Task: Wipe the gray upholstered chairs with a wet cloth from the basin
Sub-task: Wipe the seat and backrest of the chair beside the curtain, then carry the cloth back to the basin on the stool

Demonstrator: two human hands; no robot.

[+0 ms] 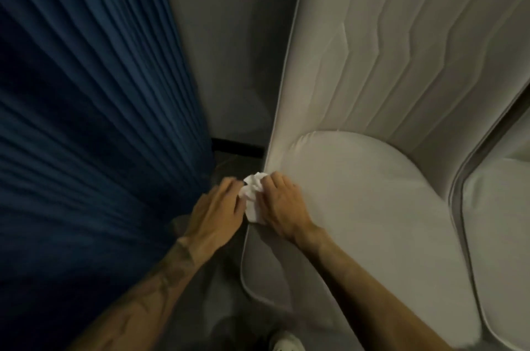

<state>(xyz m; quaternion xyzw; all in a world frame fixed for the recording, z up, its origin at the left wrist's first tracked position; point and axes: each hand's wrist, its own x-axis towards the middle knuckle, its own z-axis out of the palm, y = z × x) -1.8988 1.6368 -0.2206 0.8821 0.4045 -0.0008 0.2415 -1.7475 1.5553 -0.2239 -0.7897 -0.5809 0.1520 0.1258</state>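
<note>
At the left edge of a gray upholstered chair (358, 207): you're working a bunched white cloth (253, 198) against the side piping w/ both hands. Your right hand (282, 203) is curling its fingers over the cloth and pinning it to the seat's edge. Your left hand (219, 208) is lying beside it, fingers mostly straight, touching the cloth from the outer side, fingertips blurred. The cloth is sitting btw. the two hands, right where the cushion meets the side panel. The basin isn't in view.

Risks, as a judgement: a blue pleated curtain (86, 121) is hanging just beside your left forearm, so a wide stroke is liable to be dragging wet cloth or an elbow across it. The pale fabric is prob. going to be showing water marks if the cloth is too wet or you're rubbing one spot too hard. The wad is small and could be slipping down btw. chair and curtain to the dark floor. A second chair (499, 236) is sitting close on the right; can't tell if they're touching, and that gap is easily getting skipped.
</note>
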